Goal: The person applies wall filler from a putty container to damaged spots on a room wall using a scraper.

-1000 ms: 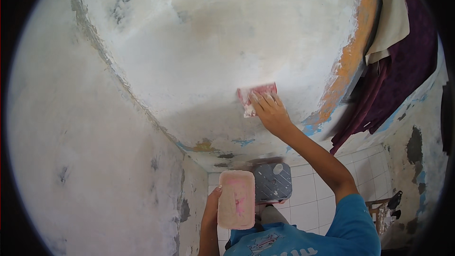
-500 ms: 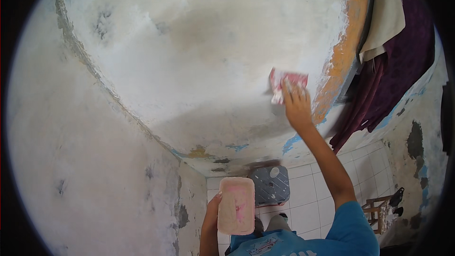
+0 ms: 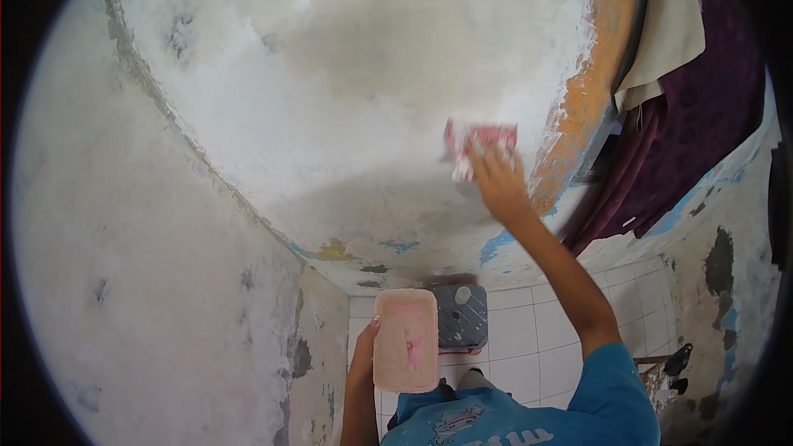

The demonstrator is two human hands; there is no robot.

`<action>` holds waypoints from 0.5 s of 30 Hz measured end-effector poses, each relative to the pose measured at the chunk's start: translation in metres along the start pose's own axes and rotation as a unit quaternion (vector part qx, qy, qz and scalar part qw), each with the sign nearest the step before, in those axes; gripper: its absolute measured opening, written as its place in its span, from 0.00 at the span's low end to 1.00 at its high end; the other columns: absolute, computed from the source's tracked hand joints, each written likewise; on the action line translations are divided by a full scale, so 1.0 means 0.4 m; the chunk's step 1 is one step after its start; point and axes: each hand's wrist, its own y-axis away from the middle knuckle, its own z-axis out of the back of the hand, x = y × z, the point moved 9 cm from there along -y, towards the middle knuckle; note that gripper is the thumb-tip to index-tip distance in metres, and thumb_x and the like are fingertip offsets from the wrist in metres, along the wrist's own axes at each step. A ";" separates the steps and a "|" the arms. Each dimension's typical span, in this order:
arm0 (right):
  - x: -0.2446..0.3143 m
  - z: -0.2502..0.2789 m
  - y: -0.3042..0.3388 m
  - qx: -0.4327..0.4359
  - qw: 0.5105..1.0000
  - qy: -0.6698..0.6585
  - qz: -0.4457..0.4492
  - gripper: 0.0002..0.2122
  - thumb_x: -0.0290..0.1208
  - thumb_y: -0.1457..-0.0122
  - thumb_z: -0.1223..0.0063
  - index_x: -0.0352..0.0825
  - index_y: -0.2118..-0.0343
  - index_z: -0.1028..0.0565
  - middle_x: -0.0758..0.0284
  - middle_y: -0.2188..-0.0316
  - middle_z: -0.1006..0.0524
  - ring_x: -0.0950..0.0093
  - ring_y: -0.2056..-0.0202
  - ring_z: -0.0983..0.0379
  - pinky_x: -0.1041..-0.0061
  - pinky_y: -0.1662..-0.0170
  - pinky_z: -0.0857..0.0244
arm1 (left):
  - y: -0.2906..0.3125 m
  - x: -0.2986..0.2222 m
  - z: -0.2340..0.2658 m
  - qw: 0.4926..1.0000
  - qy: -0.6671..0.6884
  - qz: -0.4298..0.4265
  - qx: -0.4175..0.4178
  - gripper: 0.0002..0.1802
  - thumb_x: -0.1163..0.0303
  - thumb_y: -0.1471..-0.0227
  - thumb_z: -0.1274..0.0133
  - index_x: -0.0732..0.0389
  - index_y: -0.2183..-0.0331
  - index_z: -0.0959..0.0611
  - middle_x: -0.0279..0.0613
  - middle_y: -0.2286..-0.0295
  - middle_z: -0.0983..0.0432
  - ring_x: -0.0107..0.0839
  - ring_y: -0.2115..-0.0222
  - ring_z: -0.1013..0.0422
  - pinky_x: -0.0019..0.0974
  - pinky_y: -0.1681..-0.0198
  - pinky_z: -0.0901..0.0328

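My right hand (image 3: 499, 186) is closed on a flat red putty spreader (image 3: 496, 134) smeared with white, and presses it against the wall (image 3: 355, 99) just left of an orange strip. The spreader's outline is slightly blurred. Low in front of my body, my left hand (image 3: 365, 345) grips the left side of a pink rectangular tub (image 3: 433, 339). Pale paste coats the tub's inside, with brighter pink showing through. Most of my left fingers are hidden beneath the tub. White filler covers much of the wall in uneven patches.
A grey plastic stool (image 3: 461, 324) stands on the white tiled floor (image 3: 516, 334) behind the tub, with a white cup (image 3: 464, 294) on it. Purple cloth (image 3: 702, 107) hangs at the right beside a cream cloth (image 3: 671, 29). A spattered wooden stool (image 3: 658, 381) is at the lower right.
The whole view has shifted a little. My right hand and the spreader have slid slightly left along the wall. The tub in my left hand sits a bit higher.
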 end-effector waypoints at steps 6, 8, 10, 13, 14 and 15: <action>0.037 -0.024 0.152 0.103 0.918 -0.365 -0.120 0.15 0.28 0.37 0.49 0.37 0.47 0.25 0.67 0.58 0.23 0.69 0.58 0.27 0.66 0.53 0.35 | 0.015 0.029 -0.010 0.998 0.059 -0.039 -0.004 0.28 0.52 0.33 0.57 0.63 0.43 0.26 0.47 0.52 0.23 0.36 0.54 0.24 0.41 0.52 0.26; 0.030 -0.002 0.184 0.156 0.803 -0.525 -0.234 0.10 0.28 0.34 0.49 0.36 0.52 0.24 0.69 0.64 0.24 0.73 0.64 0.27 0.71 0.60 0.34 | -0.003 0.031 -0.003 0.998 0.043 -0.054 0.002 0.26 0.53 0.32 0.57 0.63 0.44 0.25 0.44 0.54 0.22 0.33 0.55 0.24 0.39 0.53 0.26; 0.078 0.004 0.265 0.228 0.445 -0.771 -0.396 0.09 0.35 0.31 0.46 0.37 0.53 0.25 0.73 0.73 0.26 0.86 0.73 0.33 0.81 0.70 0.37 | -0.017 0.027 -0.017 0.995 0.036 -0.089 -0.020 0.24 0.56 0.32 0.56 0.64 0.45 0.25 0.41 0.56 0.22 0.30 0.57 0.24 0.36 0.53 0.27; 0.152 0.075 0.363 0.276 0.358 -0.766 -0.457 0.11 0.35 0.33 0.44 0.37 0.53 0.25 0.77 0.69 0.27 0.88 0.71 0.34 0.84 0.68 0.39 | -0.036 0.002 -0.058 0.987 -0.034 -0.141 -0.074 0.23 0.57 0.31 0.55 0.66 0.46 0.24 0.40 0.57 0.21 0.27 0.59 0.25 0.34 0.54 0.28; 0.167 0.090 0.410 0.276 0.320 -0.761 -0.493 0.11 0.35 0.33 0.44 0.36 0.52 0.26 0.77 0.68 0.27 0.88 0.71 0.34 0.85 0.68 0.39 | -0.036 0.006 -0.073 0.987 -0.028 -0.136 -0.083 0.23 0.57 0.31 0.55 0.66 0.46 0.24 0.40 0.57 0.21 0.27 0.59 0.25 0.34 0.54 0.28; 0.169 0.091 0.442 0.304 0.348 -0.755 -0.465 0.12 0.35 0.33 0.44 0.36 0.52 0.25 0.78 0.65 0.26 0.88 0.68 0.33 0.85 0.67 0.38 | -0.028 -0.006 -0.103 0.986 -0.044 -0.143 -0.075 0.24 0.57 0.31 0.55 0.66 0.46 0.23 0.40 0.57 0.21 0.27 0.58 0.25 0.34 0.54 0.29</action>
